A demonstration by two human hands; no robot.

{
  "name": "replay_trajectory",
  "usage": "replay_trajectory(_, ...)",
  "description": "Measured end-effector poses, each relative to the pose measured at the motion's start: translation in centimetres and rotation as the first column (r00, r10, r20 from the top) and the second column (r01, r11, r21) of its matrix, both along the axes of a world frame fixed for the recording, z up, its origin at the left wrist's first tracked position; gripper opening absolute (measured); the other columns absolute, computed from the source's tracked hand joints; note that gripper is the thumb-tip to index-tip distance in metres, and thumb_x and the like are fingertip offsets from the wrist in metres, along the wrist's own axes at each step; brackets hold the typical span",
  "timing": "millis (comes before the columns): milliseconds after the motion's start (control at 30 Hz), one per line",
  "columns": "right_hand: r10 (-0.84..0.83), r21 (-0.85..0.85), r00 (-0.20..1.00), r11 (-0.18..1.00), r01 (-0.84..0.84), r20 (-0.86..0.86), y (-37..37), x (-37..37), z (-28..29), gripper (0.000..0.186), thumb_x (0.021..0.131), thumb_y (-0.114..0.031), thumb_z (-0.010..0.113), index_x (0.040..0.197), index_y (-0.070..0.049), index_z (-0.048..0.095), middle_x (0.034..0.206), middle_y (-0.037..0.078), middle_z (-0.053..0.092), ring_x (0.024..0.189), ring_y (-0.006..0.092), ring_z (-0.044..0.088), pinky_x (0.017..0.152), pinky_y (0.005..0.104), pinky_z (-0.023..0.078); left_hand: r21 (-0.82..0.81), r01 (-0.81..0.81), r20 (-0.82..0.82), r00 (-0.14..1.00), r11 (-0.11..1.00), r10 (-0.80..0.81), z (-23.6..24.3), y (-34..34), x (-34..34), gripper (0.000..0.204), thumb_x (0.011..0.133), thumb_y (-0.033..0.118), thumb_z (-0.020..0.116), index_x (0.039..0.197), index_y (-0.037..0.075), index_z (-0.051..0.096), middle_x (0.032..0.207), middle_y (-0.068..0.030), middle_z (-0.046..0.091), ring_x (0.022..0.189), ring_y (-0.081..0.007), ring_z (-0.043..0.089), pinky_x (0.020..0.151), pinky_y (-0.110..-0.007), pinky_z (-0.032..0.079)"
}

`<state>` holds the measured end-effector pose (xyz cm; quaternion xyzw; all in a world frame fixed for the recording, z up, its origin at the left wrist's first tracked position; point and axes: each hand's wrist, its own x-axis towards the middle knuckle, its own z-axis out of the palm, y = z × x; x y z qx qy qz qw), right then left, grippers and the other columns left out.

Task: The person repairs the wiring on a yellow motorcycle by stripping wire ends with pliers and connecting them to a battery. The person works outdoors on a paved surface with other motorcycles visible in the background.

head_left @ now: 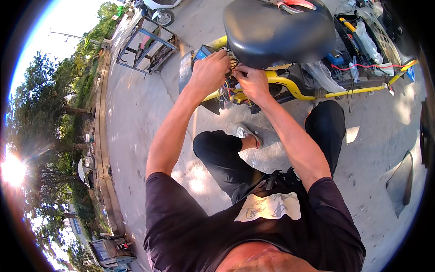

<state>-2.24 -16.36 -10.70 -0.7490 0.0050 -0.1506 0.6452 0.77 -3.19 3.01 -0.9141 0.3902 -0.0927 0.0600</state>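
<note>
A thin lead could be torn loose or crossed with another if the tangled wires (223, 93) were tugged together. They are bunched at the near left edge of the black seat (253, 38), between the left hand (209, 70) and right hand (253, 83), whose fingers are bent inward; whether anything is gripped cannot be told.

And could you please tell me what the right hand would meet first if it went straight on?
The right hand would probably meet the dark wires first, then the left hand, though depth is unclear.
</note>
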Motion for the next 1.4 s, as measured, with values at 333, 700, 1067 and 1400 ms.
replay_trajectory(333,-0.046,0.091,0.998,0.995,0.049,-0.035,0.3,0.0,0.1,0.036,0.094,-0.044,0.067,0.105,-0.013,0.084,0.082,0.014,0.076,0.081,0.0352,0.074,0.076,0.0436,0.054,-0.434,-0.322,-0.686,0.723,0.841,-0.077,-2.7,3.6,1.9,0.040,0.094,0.002,0.071,0.130,0.000,0.054,0.146,-0.0161,0.061,0.136,-0.0267,0.059,0.115,-0.043,0.049)
replay_trajectory(700,-0.148,-0.014,0.989,0.989,0.148,0.006,0.9,-0.1,0.3,0.033,0.092,-0.043,0.069,0.096,-0.013,0.083,0.082,0.013,0.077,0.081,0.0359,0.074,0.076,0.0454,0.056,-0.207,-0.447,-0.529,0.799,0.870,0.285,0.9,0.5,-2.9,0.052,0.100,0.029,0.072,0.141,0.003,0.054,0.112,-0.0217,0.076,0.100,-0.0286,0.074,0.090,-0.042,0.058)
replay_trajectory(1067,-0.013,-0.105,1.000,0.994,0.013,0.002,-0.2,0.6,0.0,0.036,0.088,-0.046,0.072,0.099,-0.013,0.082,0.093,0.015,0.077,0.091,0.0382,0.074,0.080,0.0468,0.055,-0.401,-0.374,-0.743,0.666,0.836,-0.058,-0.9,3.2,-1.7,0.054,0.103,0.020,0.072,0.151,0.002,0.056,0.123,-0.0170,0.074,0.112,-0.0229,0.071,0.100,-0.039,0.055)
replay_trajectory(1400,0.047,-0.067,0.991,0.997,-0.039,0.125,-0.7,0.3,-0.5,0.029,0.094,-0.037,0.068,0.102,-0.014,0.084,0.100,0.007,0.079,0.096,0.0322,0.074,0.085,0.0443,0.055,-0.447,-0.379,-0.550,0.831,0.810,0.086,-2.0,1.1,1.2,0.047,0.101,0.024,0.075,0.139,-0.001,0.063,0.107,-0.0097,0.067,0.084,-0.0185,0.069,0.071,-0.036,0.056)
